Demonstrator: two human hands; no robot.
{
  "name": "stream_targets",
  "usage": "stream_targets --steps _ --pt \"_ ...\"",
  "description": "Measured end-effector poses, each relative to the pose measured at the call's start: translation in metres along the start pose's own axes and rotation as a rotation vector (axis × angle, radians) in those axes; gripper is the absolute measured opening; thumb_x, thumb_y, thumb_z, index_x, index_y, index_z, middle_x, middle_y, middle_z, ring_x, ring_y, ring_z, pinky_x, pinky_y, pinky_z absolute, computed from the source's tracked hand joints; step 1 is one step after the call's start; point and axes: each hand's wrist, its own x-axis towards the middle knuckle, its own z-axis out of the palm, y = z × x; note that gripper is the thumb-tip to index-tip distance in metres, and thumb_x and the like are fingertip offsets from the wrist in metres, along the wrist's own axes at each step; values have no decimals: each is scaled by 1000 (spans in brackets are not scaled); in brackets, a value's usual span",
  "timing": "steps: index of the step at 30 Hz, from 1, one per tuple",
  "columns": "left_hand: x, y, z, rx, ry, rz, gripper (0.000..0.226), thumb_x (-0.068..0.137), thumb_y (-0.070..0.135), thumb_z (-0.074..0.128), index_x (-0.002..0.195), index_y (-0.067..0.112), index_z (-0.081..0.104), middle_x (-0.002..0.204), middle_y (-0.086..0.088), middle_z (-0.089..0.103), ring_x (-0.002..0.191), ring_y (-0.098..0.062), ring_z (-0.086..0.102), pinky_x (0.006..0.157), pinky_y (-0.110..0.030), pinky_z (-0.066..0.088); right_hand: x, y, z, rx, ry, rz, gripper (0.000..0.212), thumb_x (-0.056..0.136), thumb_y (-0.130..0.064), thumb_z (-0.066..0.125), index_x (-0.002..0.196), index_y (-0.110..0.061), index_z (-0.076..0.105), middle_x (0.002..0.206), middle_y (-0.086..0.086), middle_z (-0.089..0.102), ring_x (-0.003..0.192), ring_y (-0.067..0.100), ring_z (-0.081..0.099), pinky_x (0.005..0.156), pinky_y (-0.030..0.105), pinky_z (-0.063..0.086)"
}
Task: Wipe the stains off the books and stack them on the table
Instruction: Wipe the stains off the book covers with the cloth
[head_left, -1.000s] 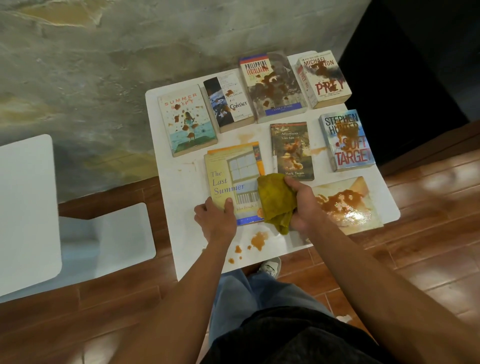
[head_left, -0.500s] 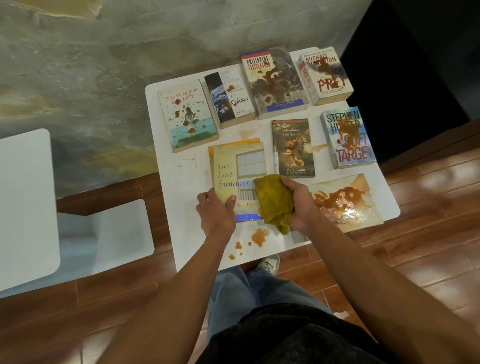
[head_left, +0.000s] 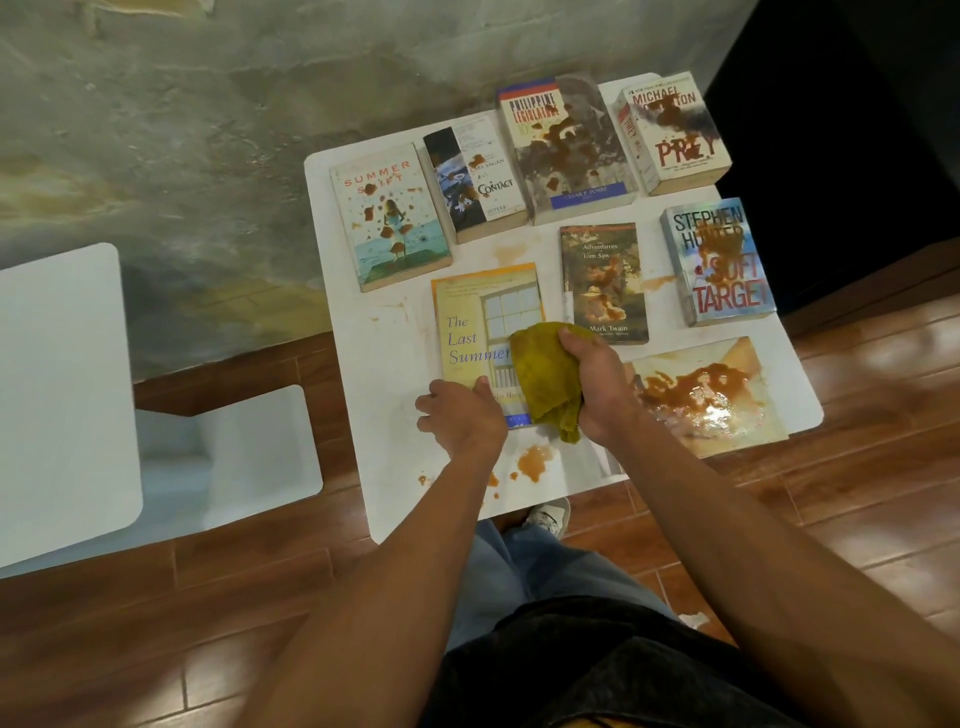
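While left hand presses book flat with thumb, right hand clutches yellow cloth on cover.

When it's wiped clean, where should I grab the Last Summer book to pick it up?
Probably by its left long edge. The Last Summer book lies flat with bare table on that side, so fingers can slip under from the left. The right hand and cloth cover its right side, and the left hand holds its near corner.

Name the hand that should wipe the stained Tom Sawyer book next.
Probably the right hand: it already grips the cloth and sits just below the Tom Sawyer book.
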Motion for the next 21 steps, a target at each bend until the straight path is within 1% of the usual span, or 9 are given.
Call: stream_targets --steps 2,5,8,10,11,13,16,19,21 --pt "0 -2 0 -22 6 21 57 102 44 51 135 -1 40 135 -20 44 122 -34 48 98 -38 44 0 0 -1 8 -5 5 32 99 -28 59 129 -15 56 117 13 71 102 34 70 79 52 60" --pt "2 -5 1 -63 9 35 58 100 44 54 134 -1 42 134 -21 44 122 -34 48 99 -39 44 -2 0 0 3 2 19 34 100 -30 58 130 -14 56 119 14 70 103 35 70 83 57 58" --pt "6 -6 0 -73 -10 25 65 96 53 56 131 0 44 131 -21 48 118 -34 51 101 -40 45 -4 0 3 12 -14 38 43 96 -34 60 134 -13 55 122 16 69 105 38 69 85 60 57" --pt "13 -7 -2 -152 -31 -27 73 88 62 63 128 3 47 127 -18 54 115 -33 56 101 -44 49 -6 1 4 13 -12 49 49 94 -37 60 136 -12 54 123 16 69 106 38 69 86 59 56" --pt "18 -8 -5 -213 -44 -66 77 83 66 67 126 4 50 124 -15 58 112 -32 59 98 -45 52 -7 1 5 9 -13 48 47 96 -37 59 136 -12 54 121 15 70 106 36 70 86 57 57" --pt "26 -10 -11 -318 -88 -125 81 75 71 72 122 7 55 116 -10 64 104 -28 65 91 -43 57 -8 1 6 16 -28 58 42 100 -36 56 134 -13 56 119 14 71 105 35 70 86 55 57" --pt "34 -15 -18 -409 -210 -105 68 76 69 72 112 13 60 105 -4 67 96 -24 66 87 -40 58 -9 2 7 32 -63 93 38 102 -38 51 132 -16 59 119 13 71 105 36 70 81 57 58" --pt "38 -20 -21 -442 -311 -45 61 82 65 70 118 16 65 107 -3 71 97 -24 69 91 -43 58 -10 1 3 51 -81 104 39 102 -38 49 133 -16 60 119 13 71 106 36 69 75 54 59" --pt "39 -25 -22 -448 -332 -13 55 86 62 67 119 18 64 110 -3 72 97 -24 70 91 -44 59 -12 -2 2 59 -88 117 39 103 -38 47 130 -14 61 117 13 72 104 34 70 72 49 61"
